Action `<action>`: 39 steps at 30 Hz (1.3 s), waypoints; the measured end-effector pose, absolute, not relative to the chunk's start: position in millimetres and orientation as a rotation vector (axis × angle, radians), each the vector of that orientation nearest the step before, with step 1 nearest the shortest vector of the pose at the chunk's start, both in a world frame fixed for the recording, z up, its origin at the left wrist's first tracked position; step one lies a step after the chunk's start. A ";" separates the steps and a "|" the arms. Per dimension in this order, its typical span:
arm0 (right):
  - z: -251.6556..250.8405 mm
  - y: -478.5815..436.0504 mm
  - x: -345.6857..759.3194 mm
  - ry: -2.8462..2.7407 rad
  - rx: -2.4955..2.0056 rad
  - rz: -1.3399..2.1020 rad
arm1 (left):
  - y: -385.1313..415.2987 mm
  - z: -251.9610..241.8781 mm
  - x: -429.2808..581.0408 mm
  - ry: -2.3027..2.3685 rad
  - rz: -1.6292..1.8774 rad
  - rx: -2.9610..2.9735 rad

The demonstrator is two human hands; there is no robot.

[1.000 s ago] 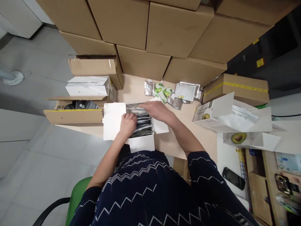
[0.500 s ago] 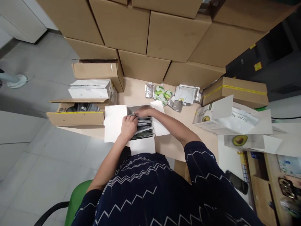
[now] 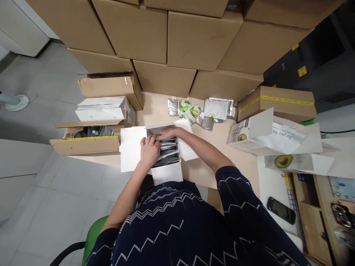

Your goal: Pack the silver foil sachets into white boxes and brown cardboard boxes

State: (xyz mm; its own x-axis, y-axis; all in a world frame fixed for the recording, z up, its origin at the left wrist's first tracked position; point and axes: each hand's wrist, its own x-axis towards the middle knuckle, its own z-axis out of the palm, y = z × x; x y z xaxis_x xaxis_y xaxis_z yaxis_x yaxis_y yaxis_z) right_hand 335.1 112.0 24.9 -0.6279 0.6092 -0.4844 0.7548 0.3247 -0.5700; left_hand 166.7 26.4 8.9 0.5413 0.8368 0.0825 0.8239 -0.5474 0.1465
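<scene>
A white carton [image 3: 165, 174] stands in front of me with its flaps folded out. Inside it, a row of flat, dark and silvery pouches [image 3: 168, 152] is packed on edge. My left hand [image 3: 150, 148] rests over the carton's left rim, its fingers slightly apart and reaching in at the far end of the row. From the right, my right hand [image 3: 167, 133] reaches into the far end, palm down with fingers stretched out. Its fingertips sit beside the left fingers and are partly hidden. No pouch shows clearly in either hand.
Silver spouted pouches [image 3: 173, 106], green avocado packets [image 3: 189, 110] and silvery packs [image 3: 216, 109] lie behind the carton. Large cardboard boxes [image 3: 164, 78] form a wall beyond. An open brown box [image 3: 85, 146] stands left, open white cartons [image 3: 244, 131] right. A phone [image 3: 281, 210] lies lower right.
The left fingers have spread and flattened over the pouches, further into the far end. My right hand stays inside the carton. The view has shifted slightly.
</scene>
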 end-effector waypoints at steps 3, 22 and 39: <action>39.0 106.4 337.8 2.368 1.181 -1.184 | 27.5 7.5 166.5 1.445 0.224 2.657; -61.3 136.0 501.0 1.627 3.017 -0.801 | 27.3 6.5 167.4 1.424 0.249 2.630; -130.1 -26.8 497.0 2.005 2.434 -0.597 | 27.5 9.1 167.0 1.398 0.237 2.621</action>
State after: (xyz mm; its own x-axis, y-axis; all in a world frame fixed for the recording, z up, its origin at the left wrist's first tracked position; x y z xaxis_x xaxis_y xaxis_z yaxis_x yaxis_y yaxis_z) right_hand 497.0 -26.8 -130.1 0.1511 0.9591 -0.2393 0.9337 -0.2179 -0.2840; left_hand 167.0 27.5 9.1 0.5504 0.8325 0.0635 0.8070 -0.5499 0.2154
